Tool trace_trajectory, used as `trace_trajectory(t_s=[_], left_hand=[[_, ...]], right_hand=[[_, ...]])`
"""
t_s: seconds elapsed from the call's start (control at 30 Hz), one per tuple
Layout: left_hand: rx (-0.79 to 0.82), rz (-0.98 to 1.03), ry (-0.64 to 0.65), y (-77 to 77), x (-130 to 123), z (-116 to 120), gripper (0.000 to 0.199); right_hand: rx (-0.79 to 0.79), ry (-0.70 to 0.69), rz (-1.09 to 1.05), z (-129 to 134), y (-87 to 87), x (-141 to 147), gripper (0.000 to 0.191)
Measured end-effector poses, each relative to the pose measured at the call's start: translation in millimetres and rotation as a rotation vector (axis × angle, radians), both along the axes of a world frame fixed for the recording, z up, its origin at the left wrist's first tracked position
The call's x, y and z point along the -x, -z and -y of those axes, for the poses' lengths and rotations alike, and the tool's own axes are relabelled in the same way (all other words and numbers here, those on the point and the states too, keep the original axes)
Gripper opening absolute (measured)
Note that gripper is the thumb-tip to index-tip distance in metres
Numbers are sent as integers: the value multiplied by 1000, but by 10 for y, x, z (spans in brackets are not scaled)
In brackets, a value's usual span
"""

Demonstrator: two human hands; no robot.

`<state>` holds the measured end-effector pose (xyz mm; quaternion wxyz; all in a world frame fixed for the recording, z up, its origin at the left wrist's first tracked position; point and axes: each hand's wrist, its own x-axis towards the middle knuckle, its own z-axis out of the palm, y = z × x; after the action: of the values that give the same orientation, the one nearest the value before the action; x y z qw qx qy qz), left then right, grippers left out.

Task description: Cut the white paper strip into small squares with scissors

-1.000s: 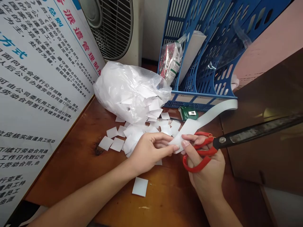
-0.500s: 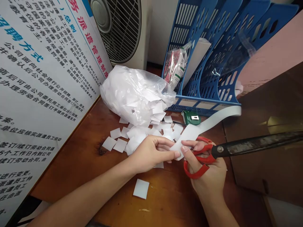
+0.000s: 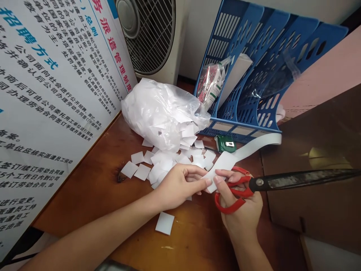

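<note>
Near the end of a long white strip, my left hand pinches its edge between thumb and fingers. My right hand has thumb and fingertips on the same strip and also carries scissors with red handles. Their dark blades look closed and point right, away from the strip. The strip's far end curls up in front of a blue rack. Several cut white squares lie heaped beyond my left hand, and one single square rests nearer me.
A clear plastic bag full of white pieces lies behind the heap. A green tape measure sits before the blue file rack. A box fan stands at the back, a printed board on the left.
The view has shifted slightly. Both hands keep their hold on the strip, and the scissors stay in my right hand; little else differs.
</note>
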<state>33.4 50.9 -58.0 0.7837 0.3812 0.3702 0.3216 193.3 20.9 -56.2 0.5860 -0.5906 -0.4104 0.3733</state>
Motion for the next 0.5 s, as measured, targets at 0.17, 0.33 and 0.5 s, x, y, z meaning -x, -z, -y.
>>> trace_trajectory(t_s=[0.17,0.33,0.5], left_hand=[[-32,-83,-23,-38,59,-26,31],[-13,-167,-50,-137,138,-93,32],[42,-185,-7,-207,189,-152,35]], right_hand=[[-12,18,60,-15,-44,-47,28],[131,142,152,304,-234,-233,28],[610,23,146,958,-420,-518,37]])
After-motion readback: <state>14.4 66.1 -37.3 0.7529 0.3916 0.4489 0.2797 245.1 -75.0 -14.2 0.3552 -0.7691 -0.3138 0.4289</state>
